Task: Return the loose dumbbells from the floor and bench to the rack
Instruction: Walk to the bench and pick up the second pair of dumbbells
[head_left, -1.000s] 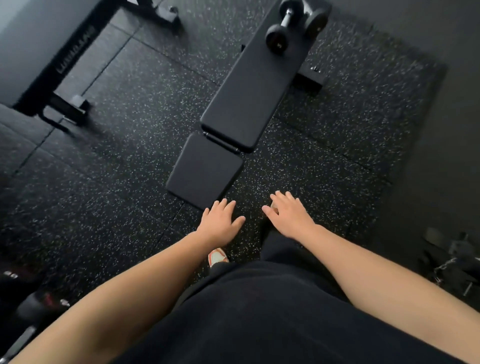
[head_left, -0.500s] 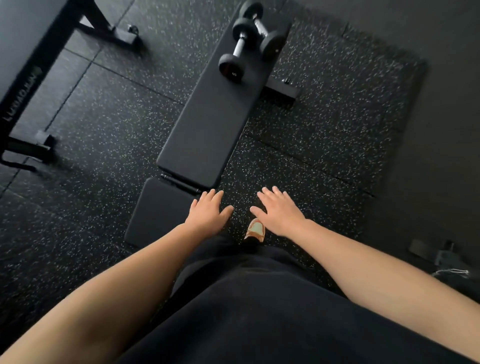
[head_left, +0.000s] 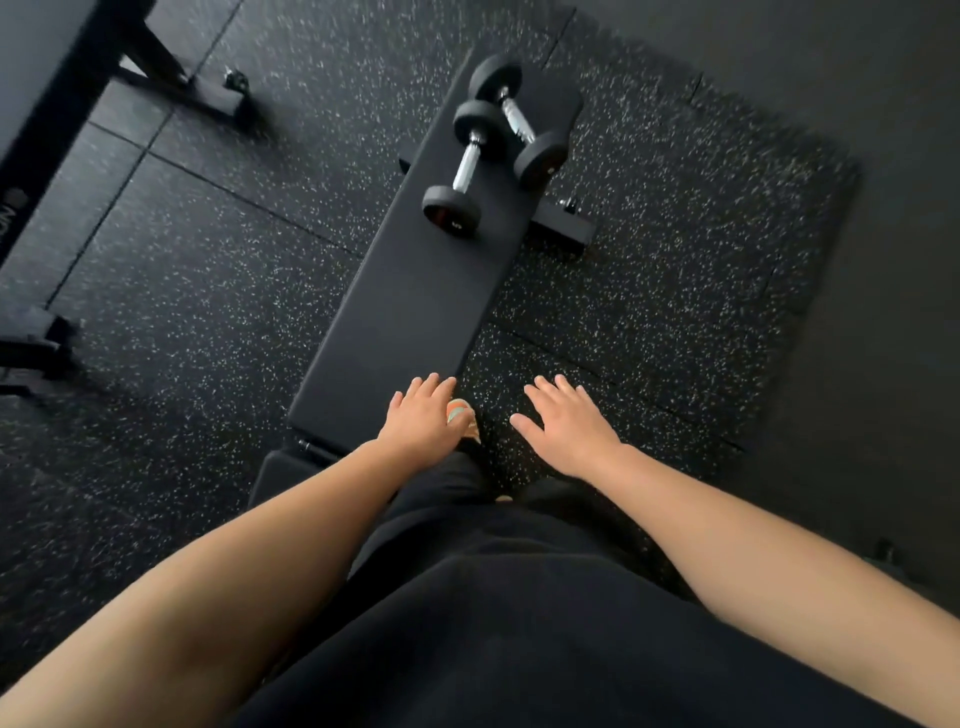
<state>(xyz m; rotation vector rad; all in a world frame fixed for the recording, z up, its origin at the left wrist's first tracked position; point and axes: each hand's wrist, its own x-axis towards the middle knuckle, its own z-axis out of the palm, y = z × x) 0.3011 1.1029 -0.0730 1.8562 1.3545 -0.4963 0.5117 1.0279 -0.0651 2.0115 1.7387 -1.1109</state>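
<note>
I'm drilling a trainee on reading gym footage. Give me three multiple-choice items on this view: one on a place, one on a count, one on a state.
1. Where do the dumbbells lie?
A. on the floor
B. at the bench's far end
C. in the hands

2. How many dumbbells are on the bench?
A. one
B. two
C. four

3. How are the hands?
A. open and empty
B. fists
C. each gripping a dumbbell

Answers:
1 B: the near dumbbell and far dumbbell rest on the bench pad's far end.
2 B: two are visible.
3 A: the left hand and right hand have spread fingers holding nothing.

A single head-worn wide-angle camera looks steeply down from standing height, facing forward along a bench (head_left: 415, 291), with speckled floor (head_left: 649, 312) filling the far frame.
</note>
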